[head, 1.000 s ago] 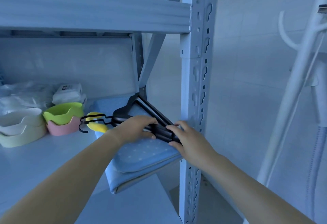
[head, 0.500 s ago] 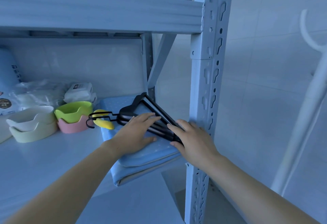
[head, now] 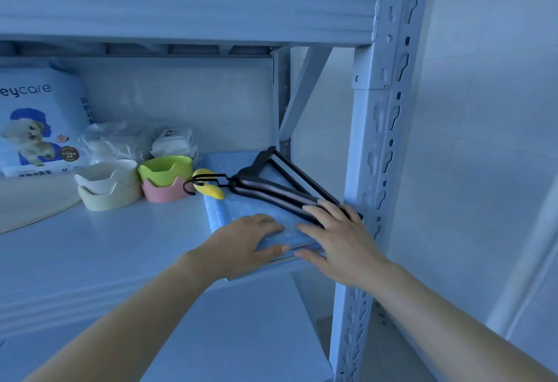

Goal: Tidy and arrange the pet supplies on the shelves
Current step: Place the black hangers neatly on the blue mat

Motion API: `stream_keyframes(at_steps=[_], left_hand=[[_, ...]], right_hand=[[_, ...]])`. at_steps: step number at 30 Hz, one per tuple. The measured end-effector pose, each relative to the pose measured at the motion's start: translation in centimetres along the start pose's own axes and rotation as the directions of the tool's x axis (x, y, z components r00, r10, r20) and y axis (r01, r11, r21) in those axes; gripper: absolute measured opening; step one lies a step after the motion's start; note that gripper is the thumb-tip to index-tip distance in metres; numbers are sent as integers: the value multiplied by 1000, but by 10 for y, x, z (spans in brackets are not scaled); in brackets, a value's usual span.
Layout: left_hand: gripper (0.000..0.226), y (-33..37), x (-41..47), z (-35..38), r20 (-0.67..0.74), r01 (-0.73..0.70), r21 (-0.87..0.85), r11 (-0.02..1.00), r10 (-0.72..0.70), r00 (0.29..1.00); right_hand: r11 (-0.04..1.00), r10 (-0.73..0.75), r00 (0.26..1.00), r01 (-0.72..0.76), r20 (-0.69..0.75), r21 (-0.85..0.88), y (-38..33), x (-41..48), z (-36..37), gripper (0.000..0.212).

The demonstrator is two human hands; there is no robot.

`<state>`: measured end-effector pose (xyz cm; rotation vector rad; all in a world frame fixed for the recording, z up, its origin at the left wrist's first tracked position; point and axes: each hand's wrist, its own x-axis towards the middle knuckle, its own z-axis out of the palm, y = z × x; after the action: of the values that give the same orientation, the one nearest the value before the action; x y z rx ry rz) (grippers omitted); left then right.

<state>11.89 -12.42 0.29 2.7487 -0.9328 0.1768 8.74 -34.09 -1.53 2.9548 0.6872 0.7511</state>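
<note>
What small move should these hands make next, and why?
Probably push the folded blue pad further back: its front corner seems to reach or overhang the shelf edge, and the left hand and right hand rest flat on it, hangers on top.

- Left hand (head: pixel 241 245): bare from fingertips to wrist, with a smooth back.
- Right hand (head: pixel 338 239): also bare, with slim fingers (head: pixel 317 211) and faint knuckle creases across the back.
- Nails (head: pixel 283 249): short and plain. They show best on the left thumb and at the right fingertips.
- Left forearm (head: pixel 136 315): bare all the way to the lower left edge of the view, smooth and even.
- Right forearm (head: pixel 447 321): bare to the lower right edge, and it widens towards the camera.
- Both arms and hands sit under a cool blue light, so fine surface detail is hard to tell.
</note>
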Motion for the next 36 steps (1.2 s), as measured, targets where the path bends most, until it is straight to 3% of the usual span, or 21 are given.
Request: stream_keyframes(at_steps=[8, 21, 36], left_hand=[[55, -13, 1, 9, -73, -26, 7, 1000, 27, 997], [53, -45, 29, 10, -58, -37, -2, 999, 37, 998], [51, -74, 56, 13, -119, -29, 10, 1000, 30, 992]], right_hand=[[1000, -20, 1000, 20, 18, 7, 3, 6, 4, 47], [994, 94, 995, -96, 42, 49, 12, 35, 23, 54], [994, 88, 995, -92, 55, 67, 24, 77, 48, 53]])
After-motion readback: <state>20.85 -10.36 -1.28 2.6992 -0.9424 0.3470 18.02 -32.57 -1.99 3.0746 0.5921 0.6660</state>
